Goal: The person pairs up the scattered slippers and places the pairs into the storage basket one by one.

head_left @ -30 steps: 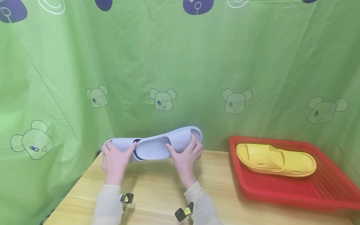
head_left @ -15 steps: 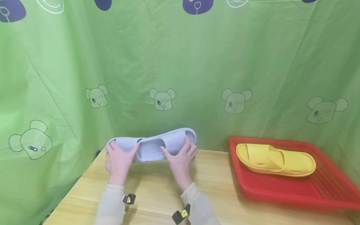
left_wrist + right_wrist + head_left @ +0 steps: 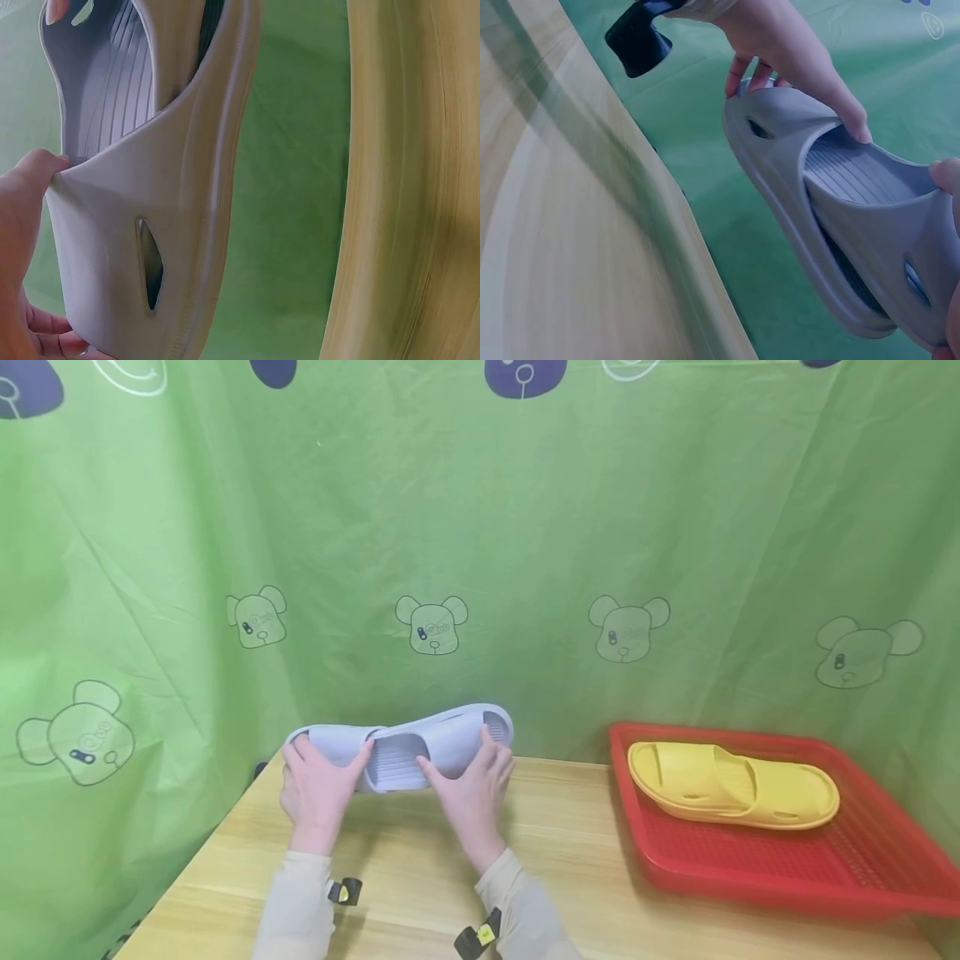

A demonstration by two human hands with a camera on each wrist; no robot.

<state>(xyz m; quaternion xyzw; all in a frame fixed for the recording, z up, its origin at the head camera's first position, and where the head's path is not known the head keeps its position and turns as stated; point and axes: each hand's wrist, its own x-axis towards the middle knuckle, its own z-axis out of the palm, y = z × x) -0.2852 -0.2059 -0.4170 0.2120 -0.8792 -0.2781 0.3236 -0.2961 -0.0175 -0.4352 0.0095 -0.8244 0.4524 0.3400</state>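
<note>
Two pale lavender-grey slippers are pushed together heel to toe, held raised at the far part of the table. My left hand (image 3: 318, 793) grips the left slipper (image 3: 337, 743) round its strap, thumb at the strap's inner edge. The right slipper (image 3: 453, 743) is gripped the same way by my right hand (image 3: 471, 797), thumb at its opening and fingers at the toe end. In the right wrist view the left slipper's strap (image 3: 900, 236) overlaps the right slipper's ridged footbed (image 3: 855, 176). A slit shows in the left slipper's strap (image 3: 112, 247) in the left wrist view.
To the right a red plastic basket (image 3: 750, 881) stands on the wooden table (image 3: 420, 877), holding yellow slippers (image 3: 697, 772) fitted together. A green curtain (image 3: 525, 552) with bear prints hangs behind and at the sides, close to the table's far edge.
My right hand has moved left, sliding the right slipper further into the left one; the dark gap between them has closed. My left hand shifted slightly right, then held.
</note>
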